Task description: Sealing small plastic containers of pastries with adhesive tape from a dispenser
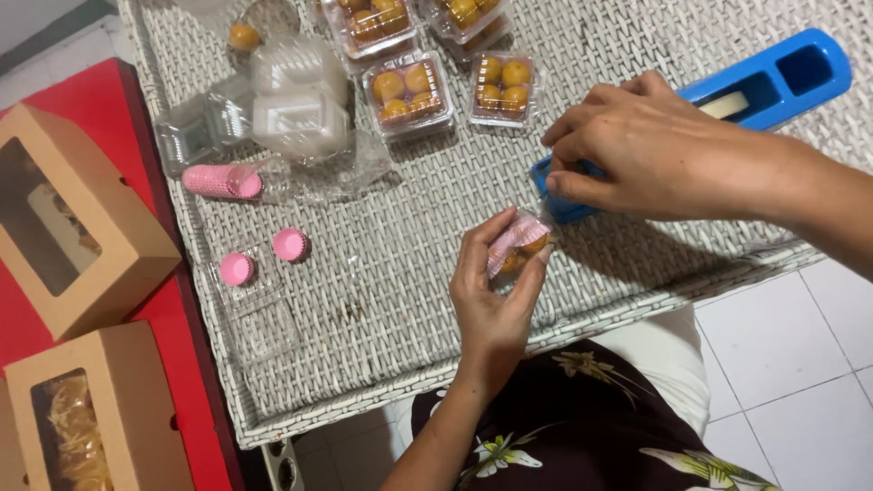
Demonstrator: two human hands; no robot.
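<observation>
My left hand (491, 291) holds a small clear plastic box (520, 244) on its side, with pink paper cups and yellow-orange balls inside. My right hand (627, 150) reaches in from the right and its fingers pinch at the front end of a blue tape dispenser (773, 77) lying on the white woven table (382, 309). The two hands are close together, just above the table's middle.
Several filled clear boxes of yellow balls (407, 91) stand at the table's far side. A stack of pink cups (223, 179), two loose pink cups (291, 244), and empty clear boxes (300, 114) lie to the left. Two brown window cartons (82, 227) rest on a red surface.
</observation>
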